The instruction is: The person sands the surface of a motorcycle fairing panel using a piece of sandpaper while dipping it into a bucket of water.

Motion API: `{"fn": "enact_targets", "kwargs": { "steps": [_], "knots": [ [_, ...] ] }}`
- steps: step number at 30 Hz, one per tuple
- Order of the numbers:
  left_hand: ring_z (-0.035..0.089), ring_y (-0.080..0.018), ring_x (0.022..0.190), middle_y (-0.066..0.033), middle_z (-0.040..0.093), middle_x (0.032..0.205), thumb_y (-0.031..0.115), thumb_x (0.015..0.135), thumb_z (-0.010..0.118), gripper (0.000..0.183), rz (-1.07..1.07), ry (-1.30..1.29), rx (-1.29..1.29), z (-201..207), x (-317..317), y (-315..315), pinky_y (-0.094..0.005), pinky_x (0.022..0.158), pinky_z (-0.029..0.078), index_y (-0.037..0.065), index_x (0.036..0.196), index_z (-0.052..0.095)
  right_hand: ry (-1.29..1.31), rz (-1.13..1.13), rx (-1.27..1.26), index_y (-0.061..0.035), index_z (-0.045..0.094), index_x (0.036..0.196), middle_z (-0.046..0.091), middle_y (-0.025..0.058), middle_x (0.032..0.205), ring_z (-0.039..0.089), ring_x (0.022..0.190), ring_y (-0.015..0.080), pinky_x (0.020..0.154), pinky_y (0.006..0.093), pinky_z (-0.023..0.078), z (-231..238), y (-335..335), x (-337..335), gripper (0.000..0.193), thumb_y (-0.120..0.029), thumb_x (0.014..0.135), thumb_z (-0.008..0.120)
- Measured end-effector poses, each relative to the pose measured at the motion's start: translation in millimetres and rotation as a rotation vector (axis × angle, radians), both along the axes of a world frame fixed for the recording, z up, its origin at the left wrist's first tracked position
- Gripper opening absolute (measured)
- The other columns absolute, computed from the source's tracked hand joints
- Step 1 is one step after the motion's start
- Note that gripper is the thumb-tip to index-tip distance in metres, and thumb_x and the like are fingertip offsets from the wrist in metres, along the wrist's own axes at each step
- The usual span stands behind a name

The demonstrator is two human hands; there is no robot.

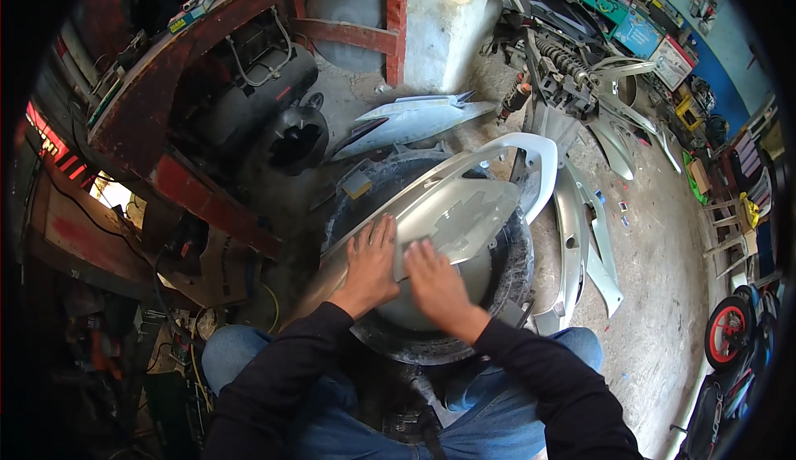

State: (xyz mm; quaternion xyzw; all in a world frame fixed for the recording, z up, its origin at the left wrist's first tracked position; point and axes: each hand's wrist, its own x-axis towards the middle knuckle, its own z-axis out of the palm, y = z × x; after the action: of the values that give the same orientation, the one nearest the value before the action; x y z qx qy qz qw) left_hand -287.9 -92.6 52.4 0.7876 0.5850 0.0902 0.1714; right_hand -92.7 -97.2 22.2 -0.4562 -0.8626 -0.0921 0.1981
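A long motorcycle body panel (390, 226), silver-beige with dull grey worn patches, lies slanted over a black round tub (518, 282) between my knees. A white curved end piece (543, 174) tops it at the far right. My left hand (370, 267) lies flat on the panel's near left part with fingers stretched out. Beside it, my right hand (441, 288) rests its extended, slightly blurred fingers on the panel's near edge. Whether anything thin lies beneath those fingers is hidden. Cloudy liquid (414, 306) shows inside the tub. A small yellowish block (356, 184) sits on its far left rim.
Beyond the tub lies a pale blue fairing piece (414, 121). More silver panels (572, 244) stand close on the right. A red frame (220, 203) and a dark compressor tank (265, 95) occupy the left. Motorcycle parts (555, 62) crowd the far right.
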Motion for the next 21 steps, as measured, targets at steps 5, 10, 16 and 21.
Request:
{"fn": "enact_targets", "kwargs": {
  "steps": [5,10,16,21],
  "knots": [
    [0.029,-0.0435,0.149,-0.0209,0.028,0.164,0.012,0.062,0.078,0.114,-0.032,-0.052,0.083,-1.7,-2.2,1.0,-0.0674,0.115,0.029,-0.001,0.159,0.021,0.026,-0.147,0.017,0.0072,0.060,0.129,0.062,0.0278,0.132,0.060,0.124,0.0416,0.101,0.0445,0.050,5.8,6.9,5.1,0.047,-0.012,0.086,0.058],
    [0.029,-0.0441,0.149,-0.0207,0.027,0.164,0.011,0.062,0.078,0.113,-0.037,-0.050,0.075,-6.9,-1.8,0.6,-0.0688,0.114,0.028,-0.001,0.159,0.021,0.052,0.017,-0.032,0.0094,0.061,0.131,0.062,0.0288,0.134,0.057,0.125,0.0484,0.108,0.0488,0.046,0.0,-2.0,-1.3,0.048,-0.008,0.087,0.058],
    [0.028,-0.0448,0.149,-0.0207,0.027,0.164,0.011,0.062,0.078,0.113,-0.021,-0.043,0.053,-3.6,0.0,1.0,-0.0694,0.114,0.027,-0.001,0.159,0.021,-0.040,0.220,-0.099,0.0109,0.061,0.129,0.062,0.0284,0.135,0.059,0.125,0.0470,0.106,0.0490,0.048,11.1,-6.1,-10.1,0.045,-0.007,0.088,0.057],
    [0.029,-0.0444,0.149,-0.0204,0.027,0.164,0.011,0.062,0.078,0.112,-0.014,-0.031,0.032,-5.4,2.7,1.7,-0.0691,0.114,0.028,-0.002,0.158,0.022,0.072,-0.021,-0.079,0.0104,0.062,0.129,0.062,0.0285,0.135,0.058,0.127,0.0456,0.109,0.0485,0.046,10.0,-6.4,-7.6,0.044,-0.008,0.089,0.057]
  ]
}}
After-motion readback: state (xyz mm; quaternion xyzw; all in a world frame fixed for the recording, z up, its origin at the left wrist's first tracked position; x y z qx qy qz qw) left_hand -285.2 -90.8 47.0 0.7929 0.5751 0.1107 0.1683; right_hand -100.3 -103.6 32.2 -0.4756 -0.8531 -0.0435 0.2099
